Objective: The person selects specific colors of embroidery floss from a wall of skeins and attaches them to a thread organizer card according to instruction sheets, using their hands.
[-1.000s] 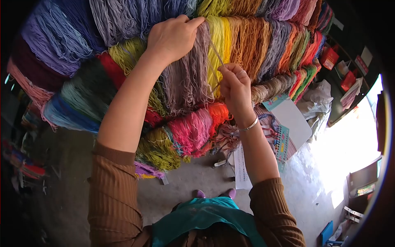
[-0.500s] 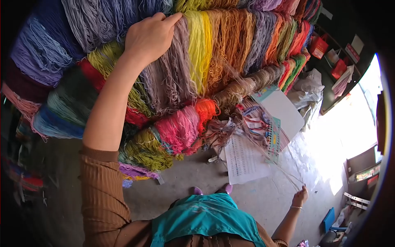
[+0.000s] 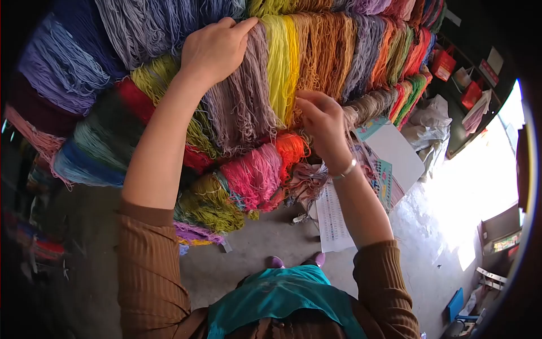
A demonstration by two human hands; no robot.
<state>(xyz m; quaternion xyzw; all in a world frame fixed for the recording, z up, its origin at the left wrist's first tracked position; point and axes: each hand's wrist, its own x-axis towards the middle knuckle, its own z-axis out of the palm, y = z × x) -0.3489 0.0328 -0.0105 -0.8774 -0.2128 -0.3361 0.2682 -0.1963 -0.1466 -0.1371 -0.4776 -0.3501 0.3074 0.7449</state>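
Note:
My left hand (image 3: 214,52) is closed on the top of a mauve-grey hank of yarn (image 3: 240,101), its index finger pointing along the upper edge. Beside that hank hangs a bright yellow hank (image 3: 278,62), then a rust-brown one (image 3: 324,48). My right hand (image 3: 323,118) is in front of the lower part of the yellow and brown hanks, thumb and index finger pinched together at their border on fine yarn strands. Pale thin strands hang by its wrist. Exactly which strands sit between the fingertips is hard to see.
Below hang a pink bundle (image 3: 253,174) and an olive bundle (image 3: 212,206). Printed sheets (image 3: 334,223) and a white card (image 3: 395,150) hang right of my wrist. Blue hanks (image 3: 65,56) fill the left. A grey plastic bag (image 3: 432,127) and a blue object (image 3: 454,305) stand farther right.
My right hand has come up from the lower right, where it held long strands stretched out, to the yellow and brown hanks. My left hand keeps its hold on the mauve-grey hank.

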